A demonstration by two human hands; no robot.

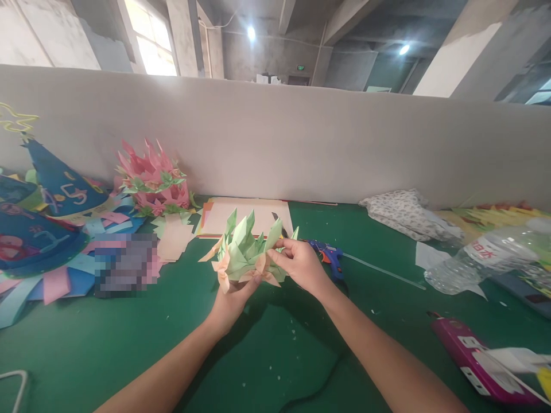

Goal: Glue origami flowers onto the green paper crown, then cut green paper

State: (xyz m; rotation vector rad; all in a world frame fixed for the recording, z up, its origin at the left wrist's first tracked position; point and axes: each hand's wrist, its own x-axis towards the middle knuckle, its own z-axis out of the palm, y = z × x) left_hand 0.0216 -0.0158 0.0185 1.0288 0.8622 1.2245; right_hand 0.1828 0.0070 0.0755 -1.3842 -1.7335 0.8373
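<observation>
Mid-frame, the left hand [230, 304] closes thumb and fingers on the lower edge of one green-and-peach folded-paper piece [243, 252]; the right hand [301, 264] pinches its right side. One glue gun [330, 257] lies right of centre, one bottle [486, 252] far right, one magenta power strip [451, 338] lower right, apparently three blue hats [71, 183] at left

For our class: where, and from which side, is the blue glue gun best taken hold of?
Probably by the handle, from the near right side: on this blue glue gun it points toward the person, with the orange trigger beside it. Avoid the long glue stick jutting right; the right hand partly hides the front.
</observation>
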